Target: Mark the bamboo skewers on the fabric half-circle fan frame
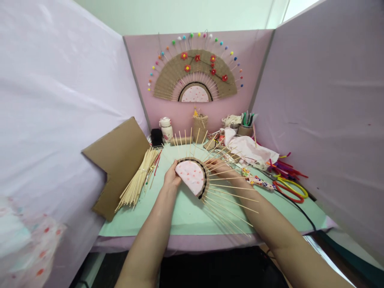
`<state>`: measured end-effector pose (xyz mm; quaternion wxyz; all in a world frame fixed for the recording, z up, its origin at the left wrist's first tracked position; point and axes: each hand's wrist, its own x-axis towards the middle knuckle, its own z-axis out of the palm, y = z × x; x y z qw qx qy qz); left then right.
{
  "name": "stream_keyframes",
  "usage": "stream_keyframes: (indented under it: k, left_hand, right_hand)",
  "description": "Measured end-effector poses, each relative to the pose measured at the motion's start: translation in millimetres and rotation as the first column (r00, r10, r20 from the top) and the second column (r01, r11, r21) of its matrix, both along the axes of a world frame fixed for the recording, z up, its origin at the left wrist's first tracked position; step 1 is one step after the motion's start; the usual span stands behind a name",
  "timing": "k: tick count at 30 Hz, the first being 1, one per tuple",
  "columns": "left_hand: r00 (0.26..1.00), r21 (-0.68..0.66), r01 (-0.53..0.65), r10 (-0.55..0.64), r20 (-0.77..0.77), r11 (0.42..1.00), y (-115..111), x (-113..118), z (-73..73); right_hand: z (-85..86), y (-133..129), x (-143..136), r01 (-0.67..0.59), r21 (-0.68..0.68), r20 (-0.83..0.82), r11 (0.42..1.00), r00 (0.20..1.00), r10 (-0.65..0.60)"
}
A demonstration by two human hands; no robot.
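Note:
A half-round fan base, covered in pink dotted cloth with a black braided rim, is tilted above the green tabletop. Thin wooden sticks fan out from its curved edge. My left hand is closed on the left corner of the base, its fingers partly hidden behind it. Behind the sticks, at the upper right of the rim, my right hand has its fingers bent together around something I cannot make out. Sticks cross in front of that hand and forearm.
Loose sticks and cut cardboard lie left. Scissors, a glue gun with floral cloth, pink cloth and pipe cleaners lie right. A finished fan hangs behind a twine-wrapped holder and white bottle.

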<state>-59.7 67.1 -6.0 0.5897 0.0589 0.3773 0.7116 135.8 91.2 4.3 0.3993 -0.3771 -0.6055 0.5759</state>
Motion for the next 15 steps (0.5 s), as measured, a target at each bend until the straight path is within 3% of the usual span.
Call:
stream_keyframes:
  k: [2, 9, 15]
  left_hand:
    - [1.000, 0.016, -0.005, 0.005, 0.012, 1.000, -0.2, 0.0, -0.1]
    - [0.999, 0.071, 0.036, -0.039, 0.035, 0.997, -3.3, 1.3, 5.4]
    - [1.000, 0.075, -0.009, 0.007, 0.030, 0.997, -5.0, 2.8, 7.5]
  right_hand:
    - [-3.0, 4.0, 0.1, -0.017, -0.001, 0.012, 1.000, 1.000, 0.017]
    - [-16.4, 25.2, 3.7, 0.100, 0.046, 0.062, 0.994, 0.993, -0.103]
    - [-19.2, 28.7, 7.0, 0.159, 0.076, 0.068, 0.984, 0.984, -0.164]
